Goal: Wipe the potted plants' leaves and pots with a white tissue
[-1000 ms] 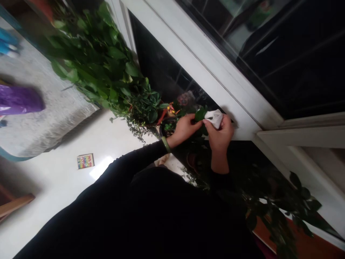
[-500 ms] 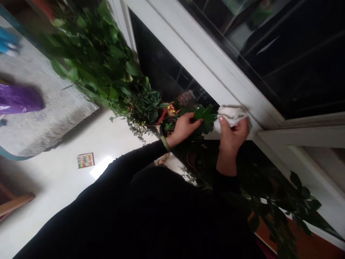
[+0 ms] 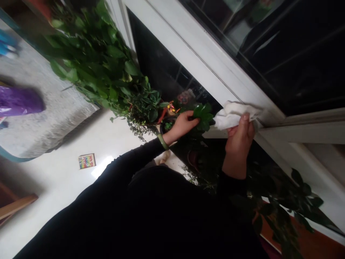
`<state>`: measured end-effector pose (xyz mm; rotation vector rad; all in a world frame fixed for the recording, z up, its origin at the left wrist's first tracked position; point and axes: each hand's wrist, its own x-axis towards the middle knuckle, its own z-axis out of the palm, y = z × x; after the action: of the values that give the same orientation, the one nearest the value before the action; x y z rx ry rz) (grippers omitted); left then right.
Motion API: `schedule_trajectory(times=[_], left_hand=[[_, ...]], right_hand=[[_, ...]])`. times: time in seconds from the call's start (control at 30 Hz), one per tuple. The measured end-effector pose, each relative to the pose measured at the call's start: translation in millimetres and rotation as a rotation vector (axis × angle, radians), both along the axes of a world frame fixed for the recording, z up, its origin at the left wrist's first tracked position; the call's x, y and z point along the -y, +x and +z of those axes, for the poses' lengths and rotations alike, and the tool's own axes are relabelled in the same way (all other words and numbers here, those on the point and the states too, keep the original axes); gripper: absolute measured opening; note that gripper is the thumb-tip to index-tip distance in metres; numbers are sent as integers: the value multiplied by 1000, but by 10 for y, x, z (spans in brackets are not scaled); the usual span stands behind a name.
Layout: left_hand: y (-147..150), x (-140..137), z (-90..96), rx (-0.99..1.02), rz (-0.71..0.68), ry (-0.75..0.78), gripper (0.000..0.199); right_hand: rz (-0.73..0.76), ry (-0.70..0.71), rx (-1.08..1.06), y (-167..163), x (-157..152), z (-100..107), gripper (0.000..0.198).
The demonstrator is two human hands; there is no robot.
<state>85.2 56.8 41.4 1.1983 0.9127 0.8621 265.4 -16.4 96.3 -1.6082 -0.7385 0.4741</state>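
Observation:
Between its thumb and fingers, my left hand [image 3: 182, 126] grips a glossy green plant leaf [image 3: 203, 116]; a green bangle [image 3: 163, 141] circles that wrist. My right hand [image 3: 240, 138] is closed on a crumpled white cloth [image 3: 233, 113], whose loose left end hangs a little to the right of the leaf. A gap shows between cloth and leaf. Behind both hands runs the white window frame [image 3: 207, 68]. Just left of my left hand stands a small pot with low green sprouts [image 3: 168, 126].
Dense leafy plants [image 3: 99, 61] fill the upper left along the window. More dark foliage [image 3: 283, 208] spreads at the lower right. A cloth-covered table [image 3: 54, 104] with a purple bag [image 3: 20, 100] stands at left. A colourful box [image 3: 87, 161] lies on the pale floor.
My right hand has moved right, away from the leaf, and the cloth has come with it, more spread out. My left hand stays nearly in place on the leaf.

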Motion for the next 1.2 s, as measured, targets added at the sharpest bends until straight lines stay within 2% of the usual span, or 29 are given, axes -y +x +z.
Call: schedule_trajectory(times=[0.07, 0.2, 0.27, 0.43, 0.57, 0.63, 0.7, 0.77, 0.87, 0.93, 1.07, 1.2], left_hand=[[-3, -31, 0, 45, -25, -31, 15], [-7, -62, 7, 94, -65, -61, 17], [-14, -65, 5, 104, -85, -61, 18], [-38, -63, -13, 140, -134, -94, 16], [-28, -69, -8, 144, -121, -121, 12], [-4, -72, 0, 143, -101, -129, 11], [27, -70, 5, 120, -64, -121, 11], [53, -63, 7, 76, -22, -96, 12], [71, -44, 7, 33, 8, -63, 13], [71, -30, 6, 31, 11, -57, 14], [75, 0, -5, 45, 4, -60, 15], [91, 18, -37, 59, -5, -51, 17]], right_hand=[[21, -61, -52, 7, 92, -82, 68], [53, -112, 71, -23, 207, -219, 75], [86, -118, 92, -37, 238, -194, 72], [181, -130, -36, 17, 260, -142, 61], [138, -106, -43, 89, 223, -236, 61], [73, -89, 70, 52, 215, -195, 59], [68, -89, 240, -40, 222, -77, 56], [170, -116, 345, -150, 235, 56, 56], [331, -162, 270, -249, 239, 134, 62], [341, -167, 185, -249, 218, 73, 64], [252, -165, 115, -209, 121, -174, 43], [245, -160, 39, -247, 13, -355, 40]])
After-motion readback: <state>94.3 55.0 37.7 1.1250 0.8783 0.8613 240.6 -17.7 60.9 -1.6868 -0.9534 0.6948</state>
